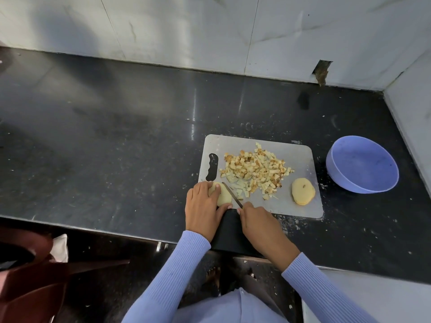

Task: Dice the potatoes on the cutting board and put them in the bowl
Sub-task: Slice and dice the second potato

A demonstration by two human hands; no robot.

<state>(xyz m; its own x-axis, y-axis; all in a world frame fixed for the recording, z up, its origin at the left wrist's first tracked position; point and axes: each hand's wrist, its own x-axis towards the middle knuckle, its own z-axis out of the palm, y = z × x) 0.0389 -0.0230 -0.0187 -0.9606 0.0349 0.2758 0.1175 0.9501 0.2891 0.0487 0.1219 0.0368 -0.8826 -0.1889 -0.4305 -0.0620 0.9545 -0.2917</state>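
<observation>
The left hand [203, 207] clamps a firm, slippery-looking peeled potato piece [222, 196] on the cutting board [300, 157], best held well behind the knife [232, 194] gripped by the right hand [261, 223], bowl [362, 164] beyond

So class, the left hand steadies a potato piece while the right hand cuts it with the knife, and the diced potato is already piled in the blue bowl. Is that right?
One detail is wrong. The head view shows the diced potato piled on the cutting board, not in the blue bowl, which holds none. The rest stands: the left hand steadies a potato piece while the right hand cuts with the knife.
</observation>
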